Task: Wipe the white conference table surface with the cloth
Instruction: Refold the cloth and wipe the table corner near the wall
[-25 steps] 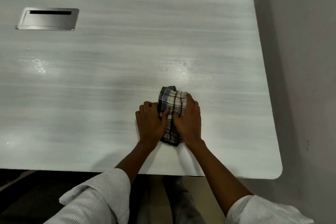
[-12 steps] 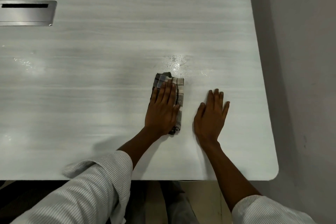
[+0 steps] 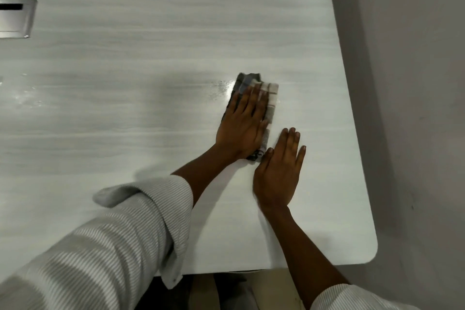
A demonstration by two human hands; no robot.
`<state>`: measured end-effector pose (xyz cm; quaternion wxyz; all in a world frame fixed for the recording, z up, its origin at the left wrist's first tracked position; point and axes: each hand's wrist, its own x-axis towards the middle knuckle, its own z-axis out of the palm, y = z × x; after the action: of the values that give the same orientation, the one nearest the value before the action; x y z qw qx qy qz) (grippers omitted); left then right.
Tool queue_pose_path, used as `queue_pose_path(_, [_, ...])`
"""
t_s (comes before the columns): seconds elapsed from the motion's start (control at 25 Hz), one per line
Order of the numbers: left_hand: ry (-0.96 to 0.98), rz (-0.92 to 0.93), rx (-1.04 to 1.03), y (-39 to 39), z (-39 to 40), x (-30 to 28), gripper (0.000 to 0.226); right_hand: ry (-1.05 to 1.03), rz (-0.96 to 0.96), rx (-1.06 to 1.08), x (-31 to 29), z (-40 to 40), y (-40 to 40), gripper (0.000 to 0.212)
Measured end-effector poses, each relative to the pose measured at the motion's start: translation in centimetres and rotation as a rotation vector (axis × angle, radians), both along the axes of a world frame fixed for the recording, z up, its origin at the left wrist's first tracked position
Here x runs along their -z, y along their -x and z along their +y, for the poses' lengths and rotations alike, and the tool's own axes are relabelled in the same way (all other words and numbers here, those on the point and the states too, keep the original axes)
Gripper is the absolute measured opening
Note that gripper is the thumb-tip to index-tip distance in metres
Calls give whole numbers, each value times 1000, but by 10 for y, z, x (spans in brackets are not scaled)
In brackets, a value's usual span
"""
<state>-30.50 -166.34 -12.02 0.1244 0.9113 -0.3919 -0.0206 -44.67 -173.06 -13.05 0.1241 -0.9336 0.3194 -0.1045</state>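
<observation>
left hand [image 3: 242, 126] flat on the cloth [image 3: 270, 98], head cam

fingers spread, pressing the folded plaid cloth on the white table [image 3: 125, 83] near its right edge, not gripping. right hand [image 3: 279, 171] lies open and flat just beside it, holding nothing.

Cloth [image 3: 270, 98] lay on table [image 3: 151, 70] right of frame centre, under left hand [image 3: 242, 128]; right hand [image 3: 279, 171] flat just lower right; cable hatch [image 3: 15, 19] far upper left.

cloth [image 3: 271, 98]: my left hand [image 3: 242, 128] hides its middle — only the edges show
metal plate [image 3: 15, 19]: cut off at left edge
fingertips [image 3: 261, 89]: blurred
</observation>
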Motion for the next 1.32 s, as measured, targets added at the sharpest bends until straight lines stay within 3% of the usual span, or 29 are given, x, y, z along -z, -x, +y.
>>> queue_pose_path(0.12, [-48,-98,420,-32,-17,3,67,-12,-46,50,-1,1,0,57])
queue_pose_path(0.16, [-53,-109,460,-45,-15,3,65,-17,-43,48,-1,1,-1,57])
queue_pose_path(0.24, [-9,-105,251,-77,-7,3,65,-24,-42,42,-1,2,0,57])
queue_pose_path(0.36, [3,-41,-356,-113,-3,1,68,-29,-30,38,-1,1,-1,57])
queue_pose_path(0.44, [20,-60,-450,-105,-31,-5,69,-32,-17,42,-3,3,-2,58])
queue_pose_path(0.48, [37,-66,-339,-92,-52,-8,69,-40,-11,41,-3,5,-2,58])
queue_pose_path(0.6, [-59,-101,301,-45,-98,-10,68,-63,-17,48,-5,3,-3,59])
queue_pose_path(0.68, [-72,-119,514,-71,-95,-7,66,-71,-10,60,-6,3,-3,60])
queue_pose_path(0.76, [-33,-123,348,-118,-77,-3,68,-66,-14,54,-6,3,-2,60])
queue_pose_path(0.84, [-52,-71,30,-159,-60,-4,73,-63,-14,35,-5,5,-1,60])
queue_pose_path(0.96, [-22,-3,-205,-154,-89,-10,70,-65,-13,43,-3,4,-3,60])
queue_pose_path(1.0, [8,-35,-141,-136,-108,-11,70,-69,-19,43,-4,5,-3,60])
queue_pose_path(1.12, [-1,-79,336,-68,-157,-13,70,-104,-49,58,-3,4,-4,59])
queue_pose_path(1.2, [-51,-81,546,-61,-160,-15,70,-122,-40,73,-4,3,-4,60])
queue_pose_path(1.24, [-33,-87,553,-75,-153,-18,69,-111,-34,67,-5,4,-4,59])
queue_pose_path(1.32, [22,-114,350,-118,-127,-15,66,-88,-22,46,-6,2,-6,60])
